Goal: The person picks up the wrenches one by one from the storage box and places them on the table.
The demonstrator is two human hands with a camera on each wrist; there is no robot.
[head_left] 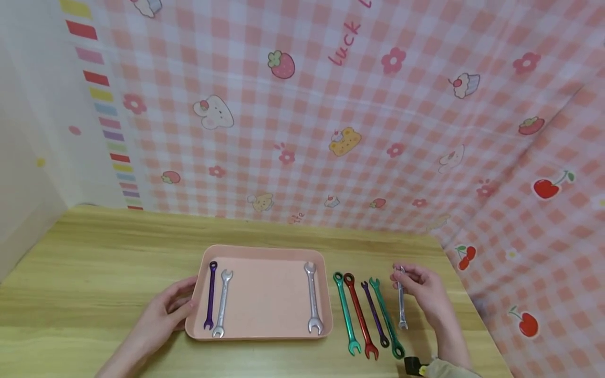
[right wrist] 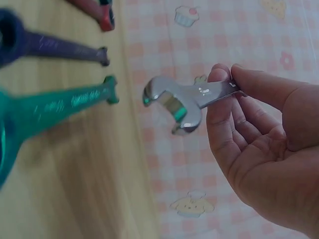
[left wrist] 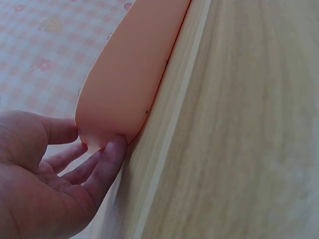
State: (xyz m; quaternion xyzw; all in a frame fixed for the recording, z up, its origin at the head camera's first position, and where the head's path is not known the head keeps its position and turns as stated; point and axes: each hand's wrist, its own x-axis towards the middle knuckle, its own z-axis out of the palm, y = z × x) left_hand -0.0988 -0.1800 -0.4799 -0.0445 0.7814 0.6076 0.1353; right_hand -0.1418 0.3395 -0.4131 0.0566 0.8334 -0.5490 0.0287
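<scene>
My left hand (head_left: pixel 163 312) holds the left end of a pink tray (head_left: pixel 264 338), thumb and fingers against its outer wall. In the left wrist view the fingertips press the rounded end of the tray (left wrist: pixel 127 74). Inside the tray lie a purple wrench (head_left: pixel 211 294) and a silver wrench (head_left: pixel 223 303) at the left, and a larger silver wrench (head_left: pixel 312 298) at the right. Right of the tray, my right hand (head_left: pixel 425 289) pinches one end of a small silver wrench (head_left: pixel 402 304) between thumb and fingers. Its open-jawed end (right wrist: pixel 174 102) points away from the hand.
Between tray and right hand, a green wrench (head_left: pixel 346 315), a red wrench (head_left: pixel 361 315), a purple wrench (head_left: pixel 375 315) and another green wrench (head_left: pixel 386 317) lie side by side on the wooden table (head_left: pixel 118 247). A checked cloth (head_left: pixel 312 105) hangs behind and at the right.
</scene>
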